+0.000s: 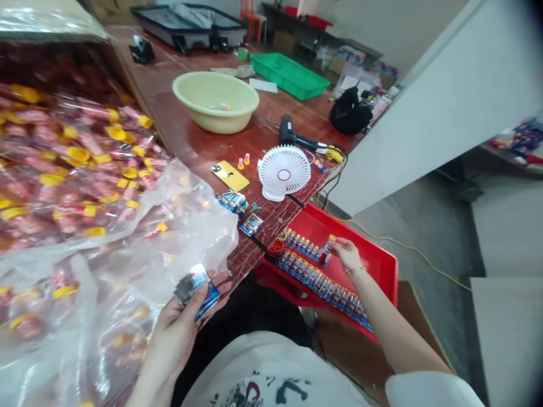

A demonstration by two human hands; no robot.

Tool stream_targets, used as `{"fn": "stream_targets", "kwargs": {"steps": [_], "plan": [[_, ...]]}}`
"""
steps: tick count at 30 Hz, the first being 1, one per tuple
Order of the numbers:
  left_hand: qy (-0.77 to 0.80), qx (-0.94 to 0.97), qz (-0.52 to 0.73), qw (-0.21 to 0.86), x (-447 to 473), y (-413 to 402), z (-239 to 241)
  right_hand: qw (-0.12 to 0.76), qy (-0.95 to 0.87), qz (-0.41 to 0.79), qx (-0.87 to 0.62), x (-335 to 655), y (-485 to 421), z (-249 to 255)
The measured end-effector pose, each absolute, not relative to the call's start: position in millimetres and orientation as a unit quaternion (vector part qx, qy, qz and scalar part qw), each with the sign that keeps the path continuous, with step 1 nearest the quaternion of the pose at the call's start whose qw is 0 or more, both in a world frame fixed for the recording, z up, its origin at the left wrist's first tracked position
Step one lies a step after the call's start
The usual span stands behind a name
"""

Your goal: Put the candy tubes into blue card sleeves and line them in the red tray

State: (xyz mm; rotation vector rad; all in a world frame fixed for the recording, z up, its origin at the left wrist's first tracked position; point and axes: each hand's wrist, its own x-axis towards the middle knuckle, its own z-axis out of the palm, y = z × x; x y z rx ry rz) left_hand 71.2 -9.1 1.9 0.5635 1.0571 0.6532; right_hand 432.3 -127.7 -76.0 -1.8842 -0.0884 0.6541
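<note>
My left hand (180, 322) is closed round a small stack of printed cards (195, 289), held just in front of a big clear plastic bag (106, 226) full of pink packets with yellow caps. My right hand (344, 253) reaches into a red tray (373, 265) beside the table and pinches one small blue-and-red packet (327, 254) at the end of a row. Two rows of like packets (316, 277) lie packed in the tray.
A white desk fan (283, 172), a yellow phone (231, 176), a cream basin (215, 102), a green tray (289, 74) and a black heat gun (292, 134) sit on the red-brown table (203, 144). Loose packets (237, 209) lie near the edge. A cardboard box (407, 328) stands under the red tray.
</note>
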Motion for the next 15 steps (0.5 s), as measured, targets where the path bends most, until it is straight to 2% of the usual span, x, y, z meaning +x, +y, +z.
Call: {"fn": "stream_targets", "kwargs": {"steps": [4, 7, 11, 15], "plan": [[0.516, 0.292, 0.308, 0.744, 78, -7, 5, 0.397, 0.067, 0.26, -0.878, 487, -175, -139], [0.533, 0.289, 0.321, 0.728, 83, -6, 8, 0.333, 0.083, 0.268, -0.9, 496, -183, -173], [0.543, 0.281, 0.322, 0.722, 85, -7, 8, 0.297, 0.075, 0.268, -0.913, 500, -173, -198], [0.54, 0.27, 0.31, 0.734, 84, -7, 7, 0.298, 0.057, 0.259, -0.917, 498, -165, -203]]}}
